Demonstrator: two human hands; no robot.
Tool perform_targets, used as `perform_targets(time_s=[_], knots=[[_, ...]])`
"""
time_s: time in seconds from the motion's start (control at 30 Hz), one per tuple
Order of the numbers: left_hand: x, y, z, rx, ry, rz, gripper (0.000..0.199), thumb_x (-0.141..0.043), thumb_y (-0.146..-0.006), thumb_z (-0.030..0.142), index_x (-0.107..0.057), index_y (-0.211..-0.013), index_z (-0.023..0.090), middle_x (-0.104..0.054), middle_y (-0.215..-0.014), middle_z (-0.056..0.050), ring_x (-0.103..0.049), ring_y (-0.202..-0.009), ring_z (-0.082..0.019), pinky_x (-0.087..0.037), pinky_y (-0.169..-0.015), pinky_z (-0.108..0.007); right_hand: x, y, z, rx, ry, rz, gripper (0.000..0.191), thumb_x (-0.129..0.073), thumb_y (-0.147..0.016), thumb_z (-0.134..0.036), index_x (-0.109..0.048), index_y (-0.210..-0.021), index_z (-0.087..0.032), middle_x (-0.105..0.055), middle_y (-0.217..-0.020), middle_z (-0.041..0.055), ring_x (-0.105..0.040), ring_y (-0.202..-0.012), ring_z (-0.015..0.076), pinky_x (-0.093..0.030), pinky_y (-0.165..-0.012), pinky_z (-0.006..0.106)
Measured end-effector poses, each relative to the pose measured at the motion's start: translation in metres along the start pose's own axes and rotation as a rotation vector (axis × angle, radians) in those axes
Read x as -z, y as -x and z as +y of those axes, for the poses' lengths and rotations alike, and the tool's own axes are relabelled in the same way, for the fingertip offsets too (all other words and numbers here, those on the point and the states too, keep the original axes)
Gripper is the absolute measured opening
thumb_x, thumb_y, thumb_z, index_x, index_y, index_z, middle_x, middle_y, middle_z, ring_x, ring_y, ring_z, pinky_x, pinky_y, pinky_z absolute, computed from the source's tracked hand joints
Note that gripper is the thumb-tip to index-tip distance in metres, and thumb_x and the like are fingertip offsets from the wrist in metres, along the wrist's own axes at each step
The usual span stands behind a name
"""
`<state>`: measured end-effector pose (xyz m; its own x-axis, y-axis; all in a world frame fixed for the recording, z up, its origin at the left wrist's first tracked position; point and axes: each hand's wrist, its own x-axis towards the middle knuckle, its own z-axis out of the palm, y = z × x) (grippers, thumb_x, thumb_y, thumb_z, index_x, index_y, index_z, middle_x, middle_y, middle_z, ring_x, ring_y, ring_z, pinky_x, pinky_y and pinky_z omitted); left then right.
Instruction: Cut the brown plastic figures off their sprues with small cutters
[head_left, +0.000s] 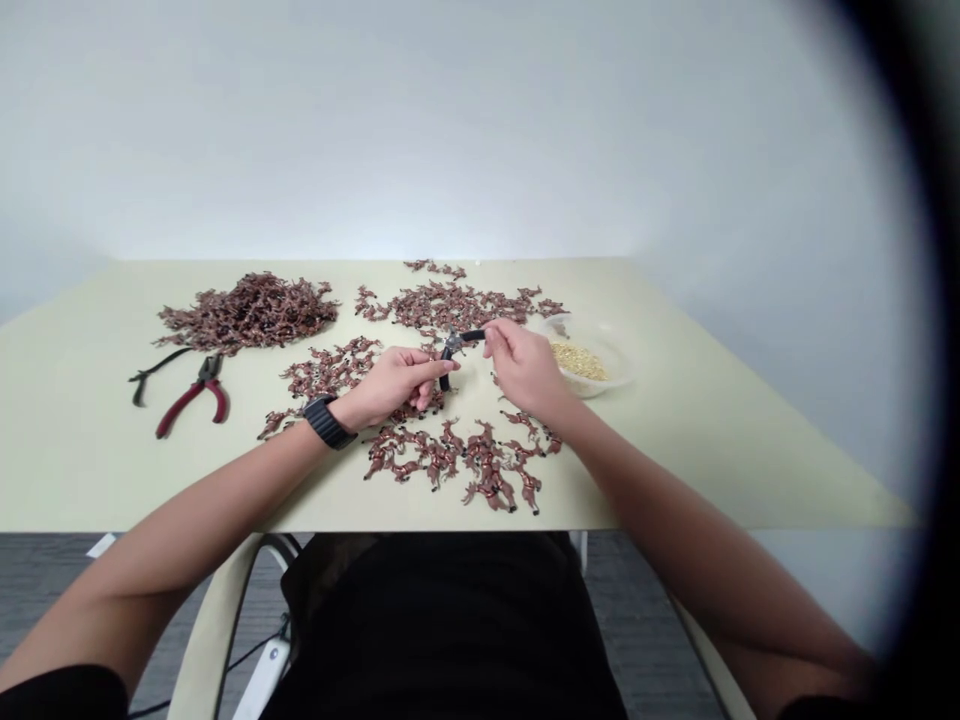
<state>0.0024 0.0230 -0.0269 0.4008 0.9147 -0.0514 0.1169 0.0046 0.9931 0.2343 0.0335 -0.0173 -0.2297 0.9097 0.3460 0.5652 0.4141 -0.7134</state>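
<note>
Being held between both hands, a small pair of black-handled pliers (454,345) is seen over the middle of a pale table (67,440), with its head among scattered reddish-brown animal-shaped pieces (480,465). One handle is pinched at its end by the thumb and fingertips (489,342) of the right hand (525,365), which are pressed together on it. The lower handle is approached by the curled fingers (442,368) of the left hand (394,385), but whether it is firmly gripped cannot be told. Whether any piece is caught in the tool's jaws also cannot be told, as they are too small to make out.

For this close handwork, the best control would likely be given by keeping both wrists low and the tool's head clear of the surrounding pieces. A clear plastic bowl (619,365) is placed just beyond the right hand, and small pale golden grains (579,360) are held in it, though their exact kind cannot be told. More pieces are piled in a tangled heap (247,312) at the far left, near red-handled pliers (196,395) and a thin black-handled tool (154,370).
</note>
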Motion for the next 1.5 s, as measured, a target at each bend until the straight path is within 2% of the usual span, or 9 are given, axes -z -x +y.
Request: perform_targets(time_s=[0.07,0.13,0.23,0.33,0.77,0.97,1.13,1.3,1.5], knots=[[-0.002,0.001,0.000,-0.003,0.052,0.003,0.049,-0.077,-0.090,0.051,-0.058,-0.061,0.015,-0.054,-0.050,0.002,-0.050,-0.043,-0.008,-0.037,-0.048,-0.022,-0.005,0.004,-0.006,0.067,0.012,-0.010,0.036,-0.047,-0.106,-0.048,-0.061,-0.126,-0.022,-0.064,-0.115,0.0134,-0.063,-0.089,0.0239,-0.052,-0.076,0.041],[-0.003,0.002,0.001,-0.015,0.061,0.001,0.050,-0.077,-0.090,0.049,-0.056,-0.060,0.016,-0.052,-0.049,0.003,-0.046,-0.041,-0.006,-0.034,-0.047,-0.022,-0.009,0.008,-0.011,0.100,0.037,-0.052,0.048,-0.057,-0.101,-0.050,-0.054,-0.140,-0.023,-0.053,-0.138,0.0172,-0.063,-0.108,0.0288,-0.055,-0.087,0.046],[-0.004,0.004,0.004,-0.029,0.028,0.005,0.051,-0.075,-0.092,0.049,-0.054,-0.059,0.016,-0.046,-0.046,0.005,-0.039,-0.039,-0.005,-0.029,-0.045,-0.022,-0.014,0.012,-0.012,0.106,0.106,-0.140,0.080,-0.071,-0.088,-0.059,-0.041,-0.154,-0.025,-0.041,-0.150,0.0181,-0.052,-0.133,0.0374,-0.051,-0.106,0.055],[-0.005,0.005,0.006,-0.047,-0.053,-0.004,0.055,-0.073,-0.093,0.051,-0.054,-0.055,0.016,-0.043,-0.043,0.005,-0.034,-0.038,-0.005,-0.025,-0.044,-0.022,-0.020,0.014,-0.009,0.070,0.174,-0.135,0.099,-0.078,-0.078,-0.064,-0.033,-0.158,-0.026,-0.039,-0.151,0.0188,-0.042,-0.143,0.0419,-0.043,-0.114,0.061],[-0.007,0.007,0.006,-0.029,-0.043,-0.053,0.053,-0.073,-0.093,0.052,-0.057,-0.058,0.016,-0.050,-0.043,0.002,-0.038,-0.039,-0.006,-0.029,-0.046,-0.022,-0.030,0.018,-0.006,0.150,0.272,-0.222,0.058,-0.042,-0.105,-0.040,-0.030,-0.155,-0.014,-0.048,-0.150,0.0236,-0.049,-0.140,0.0374,-0.047,-0.109,0.055],[-0.007,0.006,0.004,-0.016,0.011,-0.070,0.057,-0.070,-0.094,0.059,-0.055,-0.059,0.016,-0.049,-0.043,0.003,-0.038,-0.039,-0.006,-0.030,-0.046,-0.022,-0.026,0.018,-0.008,0.134,0.150,-0.249,0.029,-0.037,-0.109,-0.041,-0.049,-0.124,-0.021,-0.065,-0.119,0.0171,-0.064,-0.106,0.0311,-0.052,-0.088,0.047],[-0.002,0.001,-0.002,0.031,0.050,-0.143,0.054,-0.067,-0.096,0.060,-0.056,-0.067,0.016,-0.051,-0.049,0.003,-0.041,-0.041,-0.007,-0.030,-0.046,-0.021,-0.025,0.013,-0.005,0.048,0.116,-0.244,0.030,-0.035,-0.109,-0.049,-0.049,-0.102,-0.023,-0.067,-0.088,0.0080,-0.061,-0.074,0.0240,-0.042,-0.066,0.036],[0.008,-0.004,-0.006,-0.012,0.051,-0.128,0.036,-0.064,-0.101,0.051,-0.064,-0.095,0.016,-0.057,-0.069,0.002,-0.051,-0.059,-0.008,-0.044,-0.061,-0.022,-0.014,0.008,-0.005,0.067,0.189,-0.097,0.027,-0.044,-0.105,-0.047,-0.053,-0.102,-0.022,-0.067,-0.090,0.0081,-0.059,-0.076,0.0235,-0.037,-0.066,0.035],[0.025,-0.005,0.006,0.042,0.031,-0.222,0.026,-0.062,-0.103,0.040,-0.068,-0.108,0.015,-0.046,-0.067,0.004,-0.040,-0.053,-0.007,-0.035,-0.054,-0.022,0.002,0.005,-0.001,0.218,0.276,-0.120,0.035,-0.046,-0.105,-0.053,-0.058,-0.114,-0.022,-0.068,-0.107,0.0121,-0.061,-0.088,0.0268,-0.044,-0.077,0.039]])
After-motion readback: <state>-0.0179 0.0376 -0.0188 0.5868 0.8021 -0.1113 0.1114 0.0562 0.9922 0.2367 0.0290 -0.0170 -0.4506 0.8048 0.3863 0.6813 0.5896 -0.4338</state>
